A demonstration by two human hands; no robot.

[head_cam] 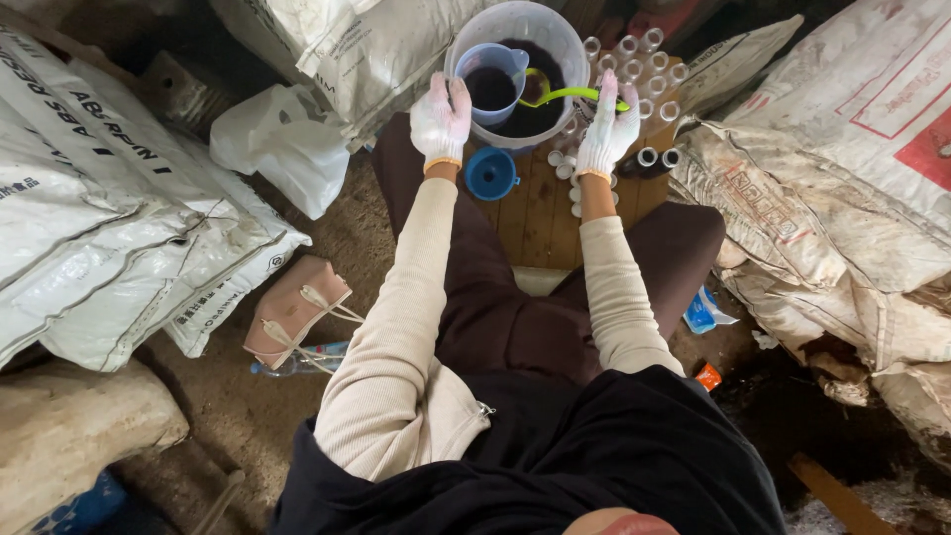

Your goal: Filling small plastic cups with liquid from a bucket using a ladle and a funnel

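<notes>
Head view — what do we record?
— Our gloved left hand (441, 117) grasps a translucent jug (492, 79) of dark liquid; right hand (607, 127) grips a green ladle (565, 95), both over the round white bucket (565, 40) at twelve o'clock.
— Nearby?
— Blue plastic funnel (491, 173) on planks.

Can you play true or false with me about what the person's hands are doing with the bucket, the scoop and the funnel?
1. The left hand in a white glove holds the clear plastic measuring jug over the big white bucket. True.
2. The right hand holds a red spoon. False: it holds a lime-green plastic scoop.
3. The blue plastic funnel rests on the wooden board. True.
4. The jug is empty. False: dark stuff is inside it.
5. Small white-rimmed tubes lie beside the bucket. True.
</notes>
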